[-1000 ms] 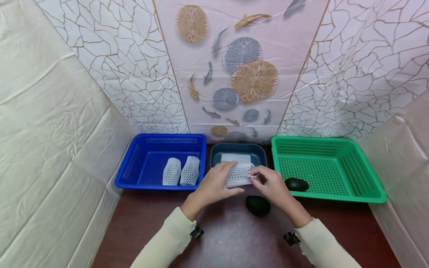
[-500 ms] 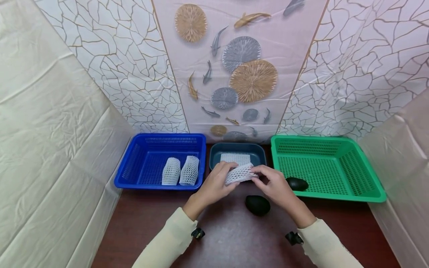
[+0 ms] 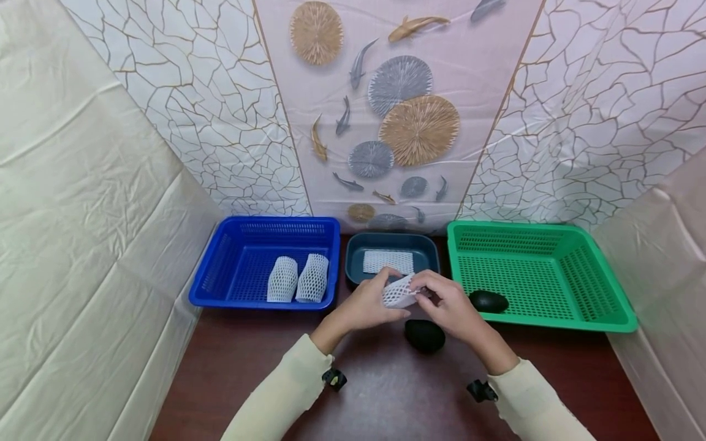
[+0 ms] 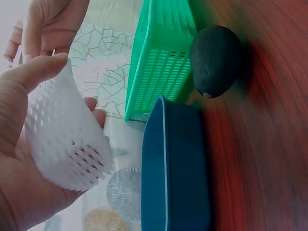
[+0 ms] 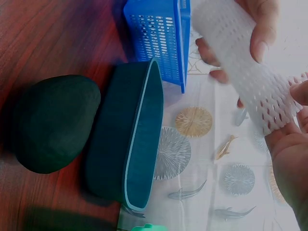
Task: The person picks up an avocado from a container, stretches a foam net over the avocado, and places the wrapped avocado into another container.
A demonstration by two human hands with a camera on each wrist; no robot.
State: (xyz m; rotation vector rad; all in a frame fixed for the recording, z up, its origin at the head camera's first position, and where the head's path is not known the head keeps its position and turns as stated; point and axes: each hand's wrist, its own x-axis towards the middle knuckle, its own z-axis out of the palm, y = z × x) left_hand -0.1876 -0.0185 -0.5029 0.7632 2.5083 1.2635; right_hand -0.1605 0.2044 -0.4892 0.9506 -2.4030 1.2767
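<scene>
A white foam net sleeve [image 3: 398,294] is held between both hands in front of the small tray. My left hand [image 3: 368,304] grips the sleeve's body, its thumb along the near side and fingers behind, as the left wrist view of the sleeve [image 4: 67,130] shows. With thumb and fingers my right hand [image 3: 451,306] pinches the sleeve's right end at the opening. Below the hands, a dark avocado [image 3: 425,336] lies on the table; the right wrist view shows this avocado [image 5: 57,122] up close, apart from the hands.
A blue basket [image 3: 231,300] at left holds two bulging foam net sleeves [image 3: 283,280]. In the dark teal tray [image 3: 393,239] lies flat foam netting [image 3: 388,261]. The green basket [image 3: 513,275] at right contains one avocado [image 3: 488,301]. A patterned cloth hangs behind.
The left hand has shifted slightly right along the sleeve, toward the right hand. The sleeve has been turned and squeezed, and less of it shows. The avocado on the table has stayed put.
</scene>
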